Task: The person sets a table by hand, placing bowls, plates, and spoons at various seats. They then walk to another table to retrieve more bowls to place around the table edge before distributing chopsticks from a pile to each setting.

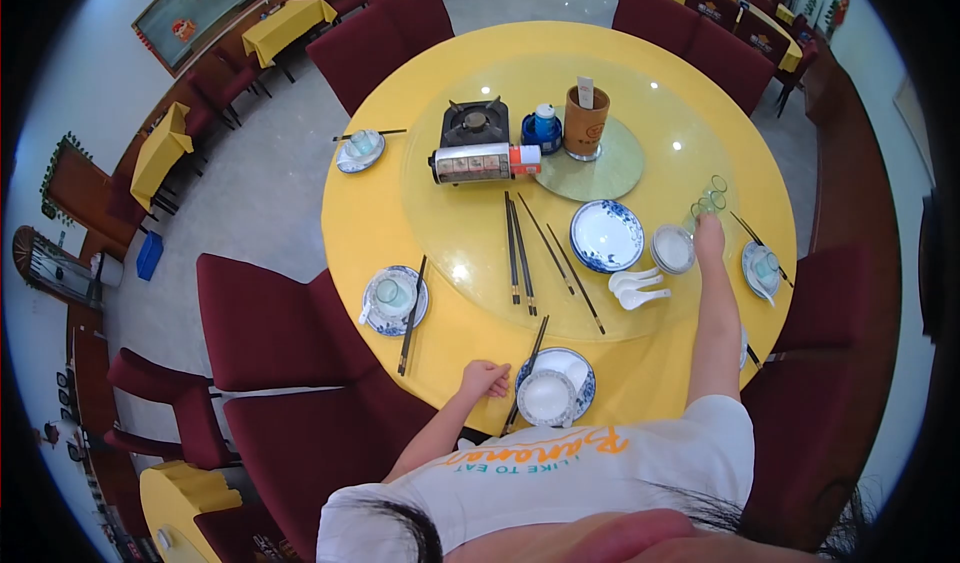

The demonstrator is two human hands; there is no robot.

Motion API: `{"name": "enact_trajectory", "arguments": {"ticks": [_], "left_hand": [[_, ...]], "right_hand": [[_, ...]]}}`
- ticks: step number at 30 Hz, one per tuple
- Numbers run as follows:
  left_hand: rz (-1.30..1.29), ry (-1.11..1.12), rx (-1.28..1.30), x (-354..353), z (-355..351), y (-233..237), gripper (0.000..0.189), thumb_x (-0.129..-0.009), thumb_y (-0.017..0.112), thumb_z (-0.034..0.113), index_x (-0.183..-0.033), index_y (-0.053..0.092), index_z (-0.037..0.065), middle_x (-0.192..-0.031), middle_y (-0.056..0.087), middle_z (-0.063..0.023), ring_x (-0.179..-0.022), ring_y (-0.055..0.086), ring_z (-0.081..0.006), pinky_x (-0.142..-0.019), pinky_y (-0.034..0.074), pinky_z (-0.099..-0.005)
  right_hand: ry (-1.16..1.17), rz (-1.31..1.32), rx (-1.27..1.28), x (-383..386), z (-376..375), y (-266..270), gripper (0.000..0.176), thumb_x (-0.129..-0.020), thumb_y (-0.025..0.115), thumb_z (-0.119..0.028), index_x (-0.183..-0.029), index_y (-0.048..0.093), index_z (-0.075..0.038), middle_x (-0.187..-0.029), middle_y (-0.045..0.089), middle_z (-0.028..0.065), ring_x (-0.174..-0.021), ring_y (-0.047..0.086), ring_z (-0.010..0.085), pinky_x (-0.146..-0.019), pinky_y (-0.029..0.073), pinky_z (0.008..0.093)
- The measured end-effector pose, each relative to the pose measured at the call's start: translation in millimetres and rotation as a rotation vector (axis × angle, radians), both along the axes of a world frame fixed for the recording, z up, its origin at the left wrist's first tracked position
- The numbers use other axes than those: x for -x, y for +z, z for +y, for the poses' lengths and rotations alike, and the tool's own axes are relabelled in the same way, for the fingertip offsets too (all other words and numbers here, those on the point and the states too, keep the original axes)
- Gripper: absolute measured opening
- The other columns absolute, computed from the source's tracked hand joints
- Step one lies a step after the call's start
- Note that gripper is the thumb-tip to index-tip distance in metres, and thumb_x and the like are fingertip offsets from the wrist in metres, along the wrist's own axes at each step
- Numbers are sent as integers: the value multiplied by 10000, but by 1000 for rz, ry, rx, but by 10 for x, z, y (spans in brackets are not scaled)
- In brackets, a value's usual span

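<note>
My right hand (pixel 709 231) reaches across the table's right side. Its fingers are closed at the nearest of several small greenish glasses (pixel 718 199); the fingertips are partly hidden. Just left of that hand stand white bowls (pixel 674 249), with white spoons (pixel 636 288) in front of them. Over the near table edge, my left hand (pixel 484 379) is held with loosely bent fingers and nothing in it. Right beside it, black chopsticks (pixel 532 363) lean along a blue-patterned plate (pixel 580 362) that carries a bowl (pixel 547 397) and another white dish.
The round yellow table (pixel 370 223) has a glass turntable bearing a portable gas stove (pixel 476 123), a blue bottle (pixel 543 131), a brown holder (pixel 586 123), stacked plates (pixel 606 235) and loose chopsticks (pixel 516 253). Place settings (pixel 395 301) line the rim. Maroon chairs (pixel 262 323) surround it.
</note>
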State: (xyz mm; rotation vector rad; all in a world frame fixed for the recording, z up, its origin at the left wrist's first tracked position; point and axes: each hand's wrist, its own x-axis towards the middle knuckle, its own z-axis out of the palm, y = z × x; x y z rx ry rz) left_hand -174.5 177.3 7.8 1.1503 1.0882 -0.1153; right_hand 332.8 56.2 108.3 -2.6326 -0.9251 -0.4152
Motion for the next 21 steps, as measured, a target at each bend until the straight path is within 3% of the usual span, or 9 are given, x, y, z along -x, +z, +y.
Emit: {"name": "enact_trajectory", "arguments": {"ticks": [7, 9, 15, 21], "left_hand": [[-7, -3, -44, 0, 1, -2, 313, -785, 604, 295, -711, 580, -8, -615, 607, -100, -462, 589, -162, -416, 480, -249], [-10, 5, -41, 2, -11, 12, 307, -786, 603, 287, -710, 581, -10, -613, 606, -99, -463, 589, -160, -418, 482, -248], [-59, 15, -102, 28, -32, 33, 301, -784, 606, 270, -698, 586, -18, -602, 605, -98, -463, 590, -155, -422, 483, -242], [-109, 30, -199, 74, -126, 39, 282, -791, 597, 246, -703, 595, -22, -576, 598, -91, -453, 584, -138, -416, 474, -224]], "right_hand": [[322, 54, -463, 930, -238, 252, 111, -729, 581, -37, -836, 584, -7, -846, 587, 131, -809, 569, 275, -723, 443, 327], [401, 269, -504, 1448, -318, 238, 132, -720, 608, -44, -847, 590, -11, -867, 599, 113, -831, 575, 232, -750, 434, 298], [698, 640, -383, 2974, -528, 20, 129, -713, 622, -57, -836, 594, -31, -886, 596, 114, -858, 567, 265, -773, 441, 323], [881, 543, -273, 3588, -618, -137, 128, -708, 612, -49, -832, 589, -29, -870, 582, 94, -826, 558, 261, -720, 460, 329]]}}
